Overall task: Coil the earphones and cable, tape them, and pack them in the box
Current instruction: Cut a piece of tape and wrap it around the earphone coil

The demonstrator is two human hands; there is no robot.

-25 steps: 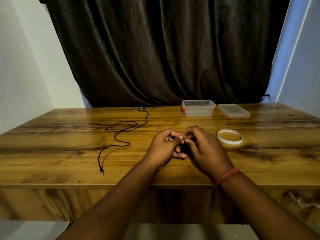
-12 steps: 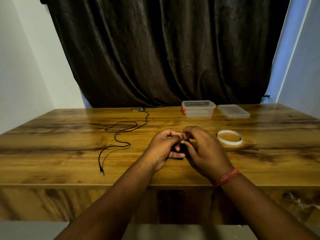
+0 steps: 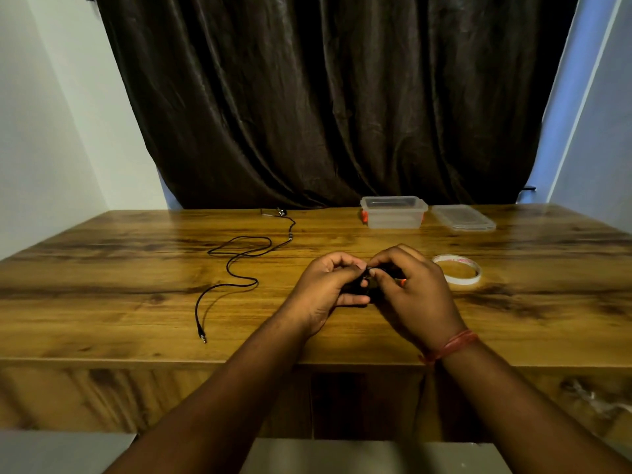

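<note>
Progress, judged from the layout: roughly mid-task. Both hands meet at the middle of the wooden surface (image 3: 102, 302), working a small dark bundle (image 3: 359, 287) between them. Most of it is hidden by the fingers; it reads as one coiled item, probably being taped, though no tape strip can be made out.

Left hand (image 3: 325, 289): fingers curled, thumb and fingertips pinching the bundle from the left. Right hand (image 3: 410, 289): fingers curled over the bundle from the right, gripping it; a small orange-red spot shows at its fingertips, identity unclear. Red thread band on the right wrist.

Not yet done: a second black cable (image 3: 236, 268) lies loose and uncoiled on the surface, left of the hands. It snakes from a jack plug at the near end, through a loop, to a small end piece at the far edge by the curtain (image 3: 325, 97). Thin, limp, likely to spring open unless held while taped.

Tape roll (image 3: 458, 270): white, lying flat just right of the right hand, untouched.

Box (image 3: 393, 213): clear plastic, orange clips, open, far side of the surface; appears to hold nothing. Its lid (image 3: 463, 218) lies flat just right of it. Packing is still to come.
</note>
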